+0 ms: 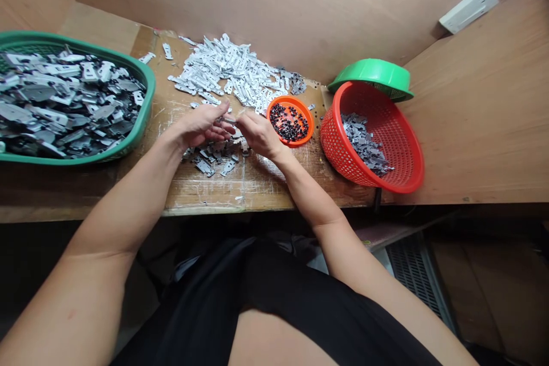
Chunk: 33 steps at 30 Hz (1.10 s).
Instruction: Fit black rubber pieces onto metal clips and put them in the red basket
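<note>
Left hand (201, 126) and right hand (257, 134) meet fingertip to fingertip, pinching a small metal piece (229, 121) between them just above the tabletop (206, 189), over scattered grey parts (214, 159). Just beside the right hand sits an orange bowl (295, 142) of small dark bits; farther right, a red basket (412, 177) holds grey metal pieces, and a green basket (146, 86) at far left is heaped with metal plates

Green basket (148, 90) of grey metal parts left; red basket (415, 178) right, green bowl (373, 71) behind; power strip (469, 8) on wall.
</note>
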Motion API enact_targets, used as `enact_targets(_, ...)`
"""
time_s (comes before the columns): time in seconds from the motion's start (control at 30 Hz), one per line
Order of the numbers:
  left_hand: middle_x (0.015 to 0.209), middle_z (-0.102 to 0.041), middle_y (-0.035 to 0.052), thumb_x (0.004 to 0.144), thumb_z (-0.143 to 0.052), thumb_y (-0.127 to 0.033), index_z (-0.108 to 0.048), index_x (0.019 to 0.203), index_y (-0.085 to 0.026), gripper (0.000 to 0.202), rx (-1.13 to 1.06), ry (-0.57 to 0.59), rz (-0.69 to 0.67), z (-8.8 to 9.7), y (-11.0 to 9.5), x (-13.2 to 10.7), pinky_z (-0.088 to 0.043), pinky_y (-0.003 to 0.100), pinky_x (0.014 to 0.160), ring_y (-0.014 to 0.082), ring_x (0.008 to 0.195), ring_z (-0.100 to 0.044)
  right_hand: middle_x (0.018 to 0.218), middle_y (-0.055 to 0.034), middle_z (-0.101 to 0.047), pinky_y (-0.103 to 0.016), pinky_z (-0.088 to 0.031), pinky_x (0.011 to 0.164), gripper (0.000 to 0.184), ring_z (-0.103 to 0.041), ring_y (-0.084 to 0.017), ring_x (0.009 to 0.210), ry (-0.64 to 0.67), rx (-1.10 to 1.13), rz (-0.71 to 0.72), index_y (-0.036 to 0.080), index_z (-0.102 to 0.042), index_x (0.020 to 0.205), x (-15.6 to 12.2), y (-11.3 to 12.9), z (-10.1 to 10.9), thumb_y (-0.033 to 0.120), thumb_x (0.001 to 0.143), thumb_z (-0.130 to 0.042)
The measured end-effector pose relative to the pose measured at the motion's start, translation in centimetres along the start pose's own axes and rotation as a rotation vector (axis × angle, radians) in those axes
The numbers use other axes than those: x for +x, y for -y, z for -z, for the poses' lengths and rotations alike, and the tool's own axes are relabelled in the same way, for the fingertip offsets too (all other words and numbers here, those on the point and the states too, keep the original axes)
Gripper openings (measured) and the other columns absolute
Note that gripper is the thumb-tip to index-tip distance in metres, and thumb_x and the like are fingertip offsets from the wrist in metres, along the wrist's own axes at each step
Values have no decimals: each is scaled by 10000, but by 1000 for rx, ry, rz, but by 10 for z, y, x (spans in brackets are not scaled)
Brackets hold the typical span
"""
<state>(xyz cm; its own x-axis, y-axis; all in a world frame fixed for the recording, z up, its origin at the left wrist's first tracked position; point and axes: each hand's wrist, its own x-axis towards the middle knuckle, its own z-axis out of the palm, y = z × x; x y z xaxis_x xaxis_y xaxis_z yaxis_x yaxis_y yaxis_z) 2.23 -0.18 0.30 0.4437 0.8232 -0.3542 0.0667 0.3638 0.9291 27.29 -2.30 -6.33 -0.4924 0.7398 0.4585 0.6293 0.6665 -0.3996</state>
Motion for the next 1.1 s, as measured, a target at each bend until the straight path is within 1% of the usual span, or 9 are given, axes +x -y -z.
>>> enact_targets(0.1,764,-786,120,1030,-1094,-498,-795,743,-214,502,120,83,-30,0,3,-1,-512,322,606,197,599,-653,1077,-67,-705,-439,-579,1029,253,-676,-268,1023,41,-51,49,248,-756,1220,-7,-10,2,190,1325,-534)
enact_targets(0.2,742,-754,81,949,-1021,-311,-790,708,-218,347,202,113,-142,-3,7,-3,-469,303,618,173,604,-602,1043,-34,-733,-392,-586,950,99,-670,-232,941,9,155,-124,230,-769,1289,-11,-12,3,232,1241,-683)
enact_targets(0.27,729,-736,59,944,-945,-278,-788,722,-217,279,255,103,-204,-6,8,-3,-437,299,621,166,604,-579,964,-2,-725,-352,-561,851,109,-638,-204,857,-8,358,-283,221,-762,1211,-12,-8,4,325,1178,-772)
enact_targets(0.4,661,-665,8,941,-859,-304,-768,741,-229,231,385,92,-303,-11,9,-3,-373,310,601,167,589,-509,799,31,-661,-307,-469,707,489,-556,-168,736,-5,633,-451,259,-654,930,-9,4,6,647,1105,-893)
enact_targets(0.57,633,-623,-21,929,-797,-321,-765,745,-231,207,532,37,-413,-16,8,-6,-377,320,625,179,625,-493,714,64,-604,-274,-391,625,737,-494,-137,670,81,804,-485,278,-580,880,-9,10,12,893,1044,-952)
enact_targets(0.7,638,-650,-11,928,-806,-292,-760,737,-229,206,527,13,-380,-19,10,-9,-379,316,608,175,605,-503,759,65,-614,-280,-394,635,729,-522,-141,697,98,865,-467,269,-617,972,-14,6,12,889,1011,-997)
enact_targets(0.83,633,-694,41,964,-836,-270,-737,678,-238,305,391,-2,-246,-20,16,-6,-412,303,567,176,560,-546,929,48,-661,-311,-527,725,789,-645,-189,858,7,881,-524,285,-629,1216,-14,11,5,739,865,-1170)
enact_targets(0.9,638,-708,52,983,-850,-266,-758,683,-232,316,359,-9,-215,-21,18,-4,-434,293,566,174,556,-559,974,47,-671,-319,-572,759,796,-677,-193,899,-42,909,-552,305,-603,1239,-13,16,1,691,855,-1183)
enact_targets(1.1,716,-776,62,938,-890,-251,-784,749,-208,222,295,8,-191,-21,15,-7,-467,253,585,163,602,-607,847,110,-677,-299,-587,676,828,-671,-152,705,-96,1137,-646,325,-575,1229,-11,23,-8,717,834,-1188)
